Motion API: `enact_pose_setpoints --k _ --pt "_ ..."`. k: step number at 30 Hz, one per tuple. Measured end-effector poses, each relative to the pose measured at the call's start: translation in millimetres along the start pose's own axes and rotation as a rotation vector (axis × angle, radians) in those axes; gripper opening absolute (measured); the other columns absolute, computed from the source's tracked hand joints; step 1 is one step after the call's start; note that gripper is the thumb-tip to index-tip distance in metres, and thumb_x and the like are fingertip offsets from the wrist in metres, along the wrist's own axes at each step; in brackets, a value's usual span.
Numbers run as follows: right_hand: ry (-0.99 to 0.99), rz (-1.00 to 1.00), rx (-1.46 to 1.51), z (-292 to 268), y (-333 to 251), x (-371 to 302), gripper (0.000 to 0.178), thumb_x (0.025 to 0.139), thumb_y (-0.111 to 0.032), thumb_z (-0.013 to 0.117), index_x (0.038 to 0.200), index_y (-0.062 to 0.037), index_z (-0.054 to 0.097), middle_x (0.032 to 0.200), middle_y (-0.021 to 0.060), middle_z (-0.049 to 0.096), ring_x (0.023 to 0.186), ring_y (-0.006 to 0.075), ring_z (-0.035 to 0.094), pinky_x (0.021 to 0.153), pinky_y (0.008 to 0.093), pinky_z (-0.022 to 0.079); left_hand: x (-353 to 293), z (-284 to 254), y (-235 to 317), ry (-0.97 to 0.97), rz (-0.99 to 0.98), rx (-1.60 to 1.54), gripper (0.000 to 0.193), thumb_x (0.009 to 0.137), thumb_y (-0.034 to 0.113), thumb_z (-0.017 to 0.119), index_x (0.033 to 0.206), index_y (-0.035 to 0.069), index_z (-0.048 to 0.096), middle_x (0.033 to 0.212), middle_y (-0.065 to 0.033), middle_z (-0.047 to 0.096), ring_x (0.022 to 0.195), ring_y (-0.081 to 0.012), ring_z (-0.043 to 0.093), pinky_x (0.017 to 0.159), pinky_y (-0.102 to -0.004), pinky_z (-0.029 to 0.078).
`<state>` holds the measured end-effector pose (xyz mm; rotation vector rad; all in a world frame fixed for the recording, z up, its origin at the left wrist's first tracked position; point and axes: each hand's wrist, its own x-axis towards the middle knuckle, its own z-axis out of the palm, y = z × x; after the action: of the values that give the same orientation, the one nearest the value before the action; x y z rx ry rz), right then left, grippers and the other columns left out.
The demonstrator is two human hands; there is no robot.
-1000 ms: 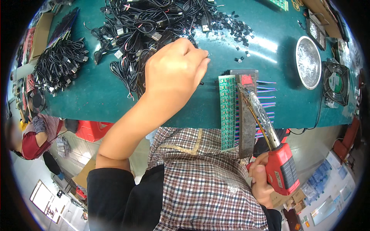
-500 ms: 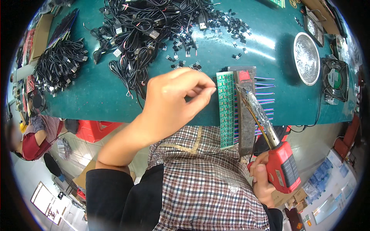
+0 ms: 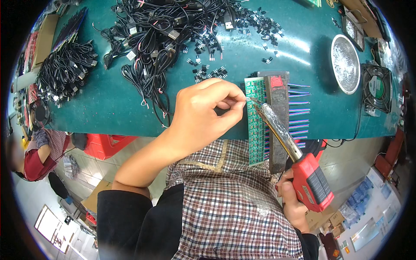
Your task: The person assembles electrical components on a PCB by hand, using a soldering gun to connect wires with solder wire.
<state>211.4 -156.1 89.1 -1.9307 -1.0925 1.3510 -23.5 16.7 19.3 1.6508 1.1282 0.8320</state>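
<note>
My left hand is closed, thumb and forefinger pinched at the left edge of a green circuit board, near its far end. Whatever sits between those fingertips is too small to name. In my right hand is a red soldering iron, held by its black-and-red handle. Its tip reaches over the board, close to my left fingertips. A dark, worn bar with a red patch lies along the board's right side. Thin coloured wires stick out from under the bar to the right.
Black USB cables lie tangled at the back; a bundled pile sits farther left. Small black pinned components are scattered beyond my left hand. At right stand a metal bowl and a black fan. Another person is at far left.
The soldering iron has moved left, its tip going from the dark bar to the board's left part. My left hand has shifted slightly right, up to the board's edge.
</note>
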Motion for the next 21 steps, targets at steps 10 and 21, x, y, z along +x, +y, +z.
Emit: enact_pose_setpoints --k 10,21 --pt "-0.053 -0.035 -0.038 -1.7 5.0 3.4 0.019 0.085 -0.003 0.076 0.103 -0.0022 0.070 0.090 0.0100 0.071 0.081 0.0241 0.069 0.073 0.0376 0.055 0.0 0.8 -0.2 -0.018 -0.008 0.006 0.012 0.080 -0.008 0.075 0.092 -0.004 0.072 0.088 -0.0083 0.071 0.078 -0.0133 0.073 0.069 -0.0243 0.061" --pt "-0.016 0.019 -0.002 10.0 -3.5 6.2 0.028 0.096 -0.029 0.066 0.086 -0.0035 0.059 0.072 0.0029 0.054 0.057 0.0084 0.048 0.054 0.0249 0.037 0.6 0.2 -0.4 -0.013 -0.013 0.006 0.013 0.080 -0.008 0.075 0.092 -0.004 0.072 0.088 -0.0084 0.071 0.078 -0.0131 0.073 0.069 -0.0241 0.061"
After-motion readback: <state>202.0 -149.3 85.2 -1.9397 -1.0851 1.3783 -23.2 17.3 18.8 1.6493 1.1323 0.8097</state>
